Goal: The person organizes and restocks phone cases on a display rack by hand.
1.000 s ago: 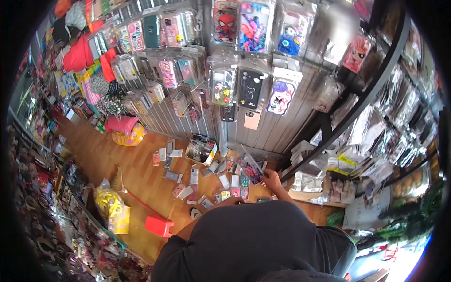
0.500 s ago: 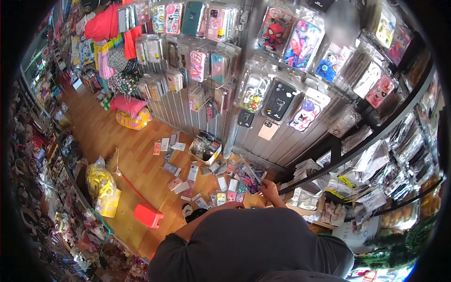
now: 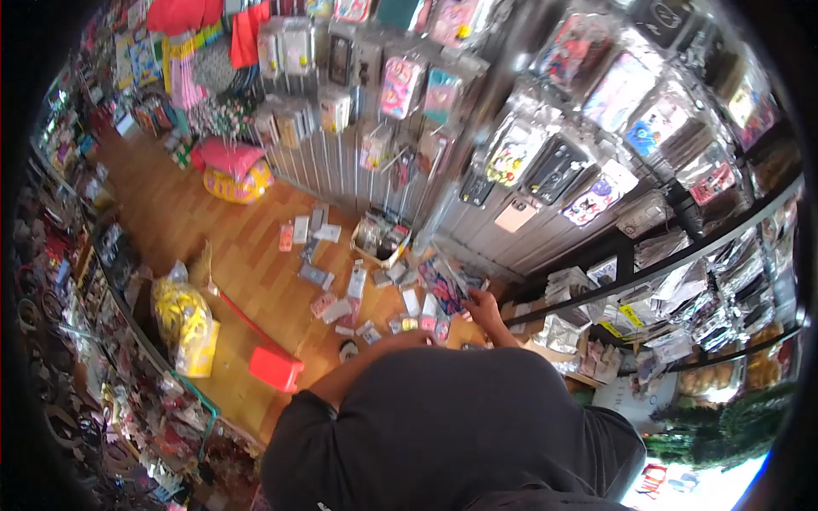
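My right hand (image 3: 484, 308) is closed on the edge of a packaged phone case (image 3: 440, 285) with a dark blue and pink print. It holds the case tilted, low over the wooden floor. Most of my left hand (image 3: 419, 338) is hidden behind my body, and its fingers do not show clearly. Near it lie several small bright phone cases (image 3: 411, 324). More cases are scattered on the floor, among them a pale one (image 3: 356, 281) and a red one (image 3: 285, 237). An open carton (image 3: 381, 241) with packaged goods stands beyond them, against the wall.
Packaged phone cases (image 3: 558, 170) hang in rows on the wall rack ahead. A curved dark rail (image 3: 656, 264) borders the right side. On the left are a red dustpan (image 3: 274, 368) with a long handle and a yellow-filled plastic bag (image 3: 181, 311). Crowded shelves line the far left.
My view has shifted, so the racks and floor items appear displaced. My right hand still grips the printed phone case, and my left hand stays low by the small cases.
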A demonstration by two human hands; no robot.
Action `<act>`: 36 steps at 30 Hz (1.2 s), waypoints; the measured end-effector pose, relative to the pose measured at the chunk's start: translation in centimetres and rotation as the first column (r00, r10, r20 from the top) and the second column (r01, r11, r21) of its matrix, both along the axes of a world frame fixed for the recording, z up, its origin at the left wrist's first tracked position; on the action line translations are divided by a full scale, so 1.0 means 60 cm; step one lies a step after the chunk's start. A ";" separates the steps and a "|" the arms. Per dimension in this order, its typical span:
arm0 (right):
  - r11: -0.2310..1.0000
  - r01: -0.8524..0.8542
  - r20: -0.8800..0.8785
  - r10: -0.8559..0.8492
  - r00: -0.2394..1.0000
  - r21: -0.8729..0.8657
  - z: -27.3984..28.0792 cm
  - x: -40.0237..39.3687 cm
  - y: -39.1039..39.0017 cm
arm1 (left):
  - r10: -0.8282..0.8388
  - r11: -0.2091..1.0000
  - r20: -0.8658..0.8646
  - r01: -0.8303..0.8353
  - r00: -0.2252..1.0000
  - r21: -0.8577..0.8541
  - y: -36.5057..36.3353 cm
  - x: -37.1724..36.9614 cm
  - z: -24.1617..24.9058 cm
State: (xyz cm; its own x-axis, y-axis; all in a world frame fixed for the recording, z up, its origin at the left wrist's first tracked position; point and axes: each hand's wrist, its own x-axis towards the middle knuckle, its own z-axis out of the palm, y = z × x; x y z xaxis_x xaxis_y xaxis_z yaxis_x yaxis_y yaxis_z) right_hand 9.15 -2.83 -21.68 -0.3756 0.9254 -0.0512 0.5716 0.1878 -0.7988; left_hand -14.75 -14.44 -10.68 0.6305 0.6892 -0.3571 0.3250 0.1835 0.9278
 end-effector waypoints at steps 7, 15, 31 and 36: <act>0.867 0.044 -0.302 -0.221 0.927 -0.497 0.094 -0.129 -0.037 | 0.285 0.943 -0.046 -0.271 0.957 0.193 0.025 -0.122 -0.111; 0.739 -0.002 -0.435 -0.394 0.809 -0.673 0.097 -0.220 -0.089 | 0.530 0.845 0.020 -0.525 0.848 -0.105 0.027 -0.221 -0.101; 0.656 -0.119 -0.300 -0.171 0.938 -0.745 0.113 -0.324 -0.137 | 0.816 0.547 0.202 -0.610 0.542 -0.573 0.012 -0.270 -0.158; 0.678 -0.135 -0.261 -0.087 0.961 -0.722 0.103 -0.343 -0.126 | 0.806 0.573 0.224 -0.632 0.547 -0.522 -0.023 -0.302 -0.152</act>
State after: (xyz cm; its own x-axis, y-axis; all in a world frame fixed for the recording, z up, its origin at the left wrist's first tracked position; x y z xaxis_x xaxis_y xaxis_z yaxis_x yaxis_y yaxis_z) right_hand -11.45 -10.37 -15.50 -0.4980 0.6233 -0.6029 0.3321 -0.5051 -0.7966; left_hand -32.88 -15.80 -19.79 0.1058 0.8523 -0.5123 -0.4475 0.5008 0.7409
